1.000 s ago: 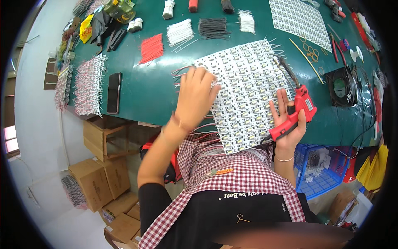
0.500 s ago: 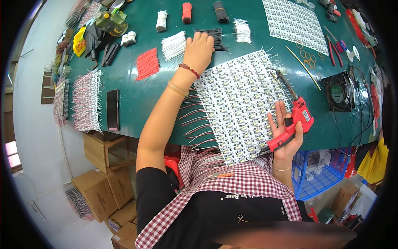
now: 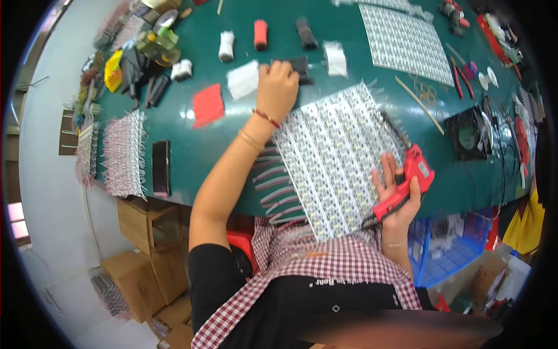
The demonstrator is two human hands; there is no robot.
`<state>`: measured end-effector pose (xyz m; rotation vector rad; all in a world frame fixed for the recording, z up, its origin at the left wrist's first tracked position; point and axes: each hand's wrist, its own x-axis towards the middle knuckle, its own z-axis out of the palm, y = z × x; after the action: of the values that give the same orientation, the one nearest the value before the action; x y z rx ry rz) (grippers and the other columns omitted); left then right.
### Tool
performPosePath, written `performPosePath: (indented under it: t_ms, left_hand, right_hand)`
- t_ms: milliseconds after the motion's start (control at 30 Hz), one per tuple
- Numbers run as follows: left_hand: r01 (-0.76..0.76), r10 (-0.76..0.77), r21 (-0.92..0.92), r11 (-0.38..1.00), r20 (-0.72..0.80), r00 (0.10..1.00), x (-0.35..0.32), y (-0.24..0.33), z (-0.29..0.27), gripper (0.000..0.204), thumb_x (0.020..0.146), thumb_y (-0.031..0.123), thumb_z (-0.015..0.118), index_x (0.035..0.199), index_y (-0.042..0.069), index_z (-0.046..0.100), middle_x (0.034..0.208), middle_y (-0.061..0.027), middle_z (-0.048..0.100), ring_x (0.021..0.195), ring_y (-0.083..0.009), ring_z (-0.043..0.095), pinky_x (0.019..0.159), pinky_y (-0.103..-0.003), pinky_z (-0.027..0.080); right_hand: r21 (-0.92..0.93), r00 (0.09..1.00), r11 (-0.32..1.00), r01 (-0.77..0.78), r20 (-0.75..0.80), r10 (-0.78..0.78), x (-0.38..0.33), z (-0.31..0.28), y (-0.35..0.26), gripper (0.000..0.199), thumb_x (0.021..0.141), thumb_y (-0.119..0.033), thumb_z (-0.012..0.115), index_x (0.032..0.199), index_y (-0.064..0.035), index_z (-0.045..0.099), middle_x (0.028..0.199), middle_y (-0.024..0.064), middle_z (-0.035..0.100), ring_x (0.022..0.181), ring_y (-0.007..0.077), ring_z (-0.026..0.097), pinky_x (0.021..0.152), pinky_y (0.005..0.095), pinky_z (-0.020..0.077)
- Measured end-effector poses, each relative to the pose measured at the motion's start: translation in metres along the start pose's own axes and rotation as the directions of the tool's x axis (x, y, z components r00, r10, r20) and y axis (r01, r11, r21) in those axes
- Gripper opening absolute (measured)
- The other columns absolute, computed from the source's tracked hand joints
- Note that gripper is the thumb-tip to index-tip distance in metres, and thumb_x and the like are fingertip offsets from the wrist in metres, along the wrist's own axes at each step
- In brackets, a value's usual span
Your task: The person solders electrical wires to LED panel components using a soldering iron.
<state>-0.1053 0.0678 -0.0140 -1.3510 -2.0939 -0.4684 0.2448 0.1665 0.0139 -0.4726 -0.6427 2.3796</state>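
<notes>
My left hand (image 3: 278, 88) reaches over the table with curled fingers, at the left end of a pile of short black wires (image 3: 300, 70). Its fingertips are hidden, so what they pinch cannot be seen. Just left of it lie loose white wires (image 3: 243, 79) and red wires (image 3: 208, 106). A red soldering gun (image 3: 411, 177) rests in my right hand (image 3: 400, 198), between thumb and palm, its dark tip pointing away. Fingers of that hand stretch along the right edge of a white LED board panel (image 3: 331, 163). Wires stick out from the panel's left side.
Bundled white (image 3: 226, 46), red (image 3: 260, 35) and black wires (image 3: 306, 34) stand farther back. Another board panel (image 3: 404, 43) lies far right, near rubber bands, a stick (image 3: 419, 104), red-handled pliers (image 3: 457, 78) and a black fan (image 3: 468, 132). A phone (image 3: 161, 167) lies left.
The picture is now blurred, and most of the table scene sits slightly lower in view. My left hand stays at the black wires; my right hand keeps the soldering gun.
</notes>
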Motion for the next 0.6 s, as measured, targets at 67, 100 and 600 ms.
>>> performPosePath:
  t_ms: [67, 100, 600]
  left_hand:
    - [-0.005, 0.004, 0.042, 0.999, 0.015, 1.000, 0.000, 0.003, 0.009, 0.007, 0.080, 0.011, 0.058, 0.075, 0.012, 0.063, 0.084, -0.0039, 0.058, 0.086, -0.0216, 0.058, 0.082, -0.040, 0.041]
    - [-0.009, 0.009, 0.016, 1.000, -0.009, 1.000, -0.002, 0.003, 0.008, 0.008, 0.081, 0.011, 0.057, 0.079, 0.011, 0.065, 0.083, -0.0040, 0.059, 0.087, -0.0215, 0.058, 0.082, -0.039, 0.041]
    - [0.486, -0.476, -0.871, 0.072, 0.398, 0.784, -0.021, 0.032, 0.010, 0.019, 0.104, 0.013, 0.041, 0.112, -0.001, 0.052, 0.087, -0.0034, 0.057, 0.082, -0.0111, 0.058, 0.082, -0.025, 0.047]
  right_hand:
    - [-0.024, 0.999, 1.000, 0.011, -0.031, -0.012, 0.000, -0.002, 0.001, 0.033, 0.097, -0.034, 0.055, 0.110, -0.0033, 0.057, 0.144, 0.0222, 0.047, 0.145, 0.0336, 0.031, 0.115, 0.0572, 0.0278]
    - [0.001, 0.999, 1.000, 0.009, -0.036, -0.009, 0.000, -0.003, 0.002, 0.032, 0.098, -0.033, 0.054, 0.109, -0.0024, 0.058, 0.145, 0.0235, 0.046, 0.145, 0.0337, 0.031, 0.114, 0.0575, 0.0290]
    - [-0.004, 0.999, 1.000, 0.009, -0.034, -0.010, 0.004, 0.004, 0.000, 0.030, 0.098, -0.033, 0.054, 0.104, -0.0037, 0.058, 0.142, 0.0213, 0.049, 0.144, 0.0314, 0.034, 0.113, 0.0560, 0.0325]
